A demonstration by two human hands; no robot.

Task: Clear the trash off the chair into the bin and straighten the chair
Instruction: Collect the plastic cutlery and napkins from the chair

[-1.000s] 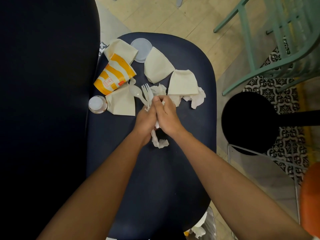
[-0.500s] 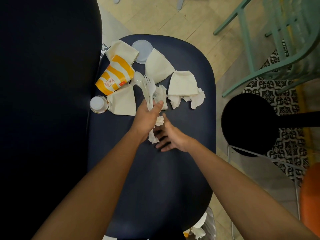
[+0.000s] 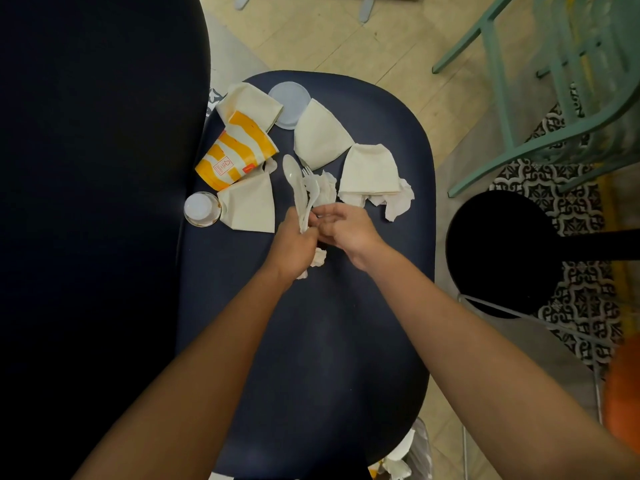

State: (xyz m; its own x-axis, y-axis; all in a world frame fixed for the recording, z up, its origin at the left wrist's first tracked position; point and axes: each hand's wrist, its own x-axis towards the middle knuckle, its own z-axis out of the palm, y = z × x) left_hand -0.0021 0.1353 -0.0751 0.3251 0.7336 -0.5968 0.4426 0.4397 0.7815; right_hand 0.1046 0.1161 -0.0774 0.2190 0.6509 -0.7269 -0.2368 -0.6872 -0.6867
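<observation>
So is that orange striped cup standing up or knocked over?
Knocked over: the orange striped cup lies on its side on the chair seat, striped wall facing the camera.

Green chair (image 3: 498,88), patterned rug (image 3: 583,206)

Beige tile floor (image 3: 329,36); black-white patterned tiles (image 3: 581,216) at right; green chair (image 3: 571,109) upper right; round black stool (image 3: 495,251) below it.
</observation>
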